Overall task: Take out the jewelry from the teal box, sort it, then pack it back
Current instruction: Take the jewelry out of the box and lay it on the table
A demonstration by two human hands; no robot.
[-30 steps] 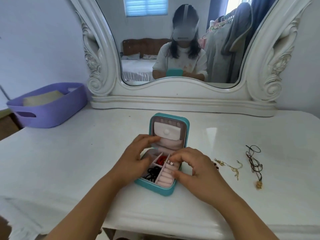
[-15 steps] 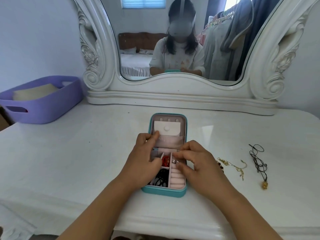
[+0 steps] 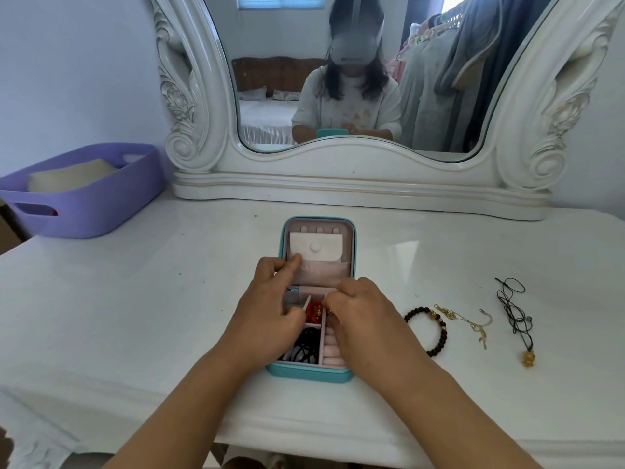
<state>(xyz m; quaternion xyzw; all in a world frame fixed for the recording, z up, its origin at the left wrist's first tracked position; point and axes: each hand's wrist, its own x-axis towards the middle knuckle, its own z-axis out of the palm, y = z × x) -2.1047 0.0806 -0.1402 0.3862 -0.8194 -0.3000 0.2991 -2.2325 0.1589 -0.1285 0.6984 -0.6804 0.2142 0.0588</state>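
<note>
The teal box (image 3: 309,374) lies open on the white dressing table (image 3: 135,299), its lid (image 3: 318,242) laid back with a white snap pocket. Inside are a red piece (image 3: 313,311), black cords (image 3: 306,346) and pink ring rolls (image 3: 329,355). My left hand (image 3: 267,316) grips the box's left side, thumb on the lid pocket. My right hand (image 3: 365,323) pinches a small shiny ring (image 3: 328,311) at the far end of the ring rolls. To the right on the table lie a dark beaded bracelet (image 3: 442,336), a gold chain (image 3: 468,322) and a black cord necklace (image 3: 514,313) with a gold pendant.
A purple basket (image 3: 88,204) holding a cream cloth stands at the back left. The ornate white mirror frame (image 3: 355,187) runs along the back of the table and reflects a seated person. The table's front edge is just under my forearms.
The box now sits square to me instead of angled. Both hands stayed on it, my right fingers working the ring at the ring rolls. The beaded bracelet has come into view beside my right hand.
</note>
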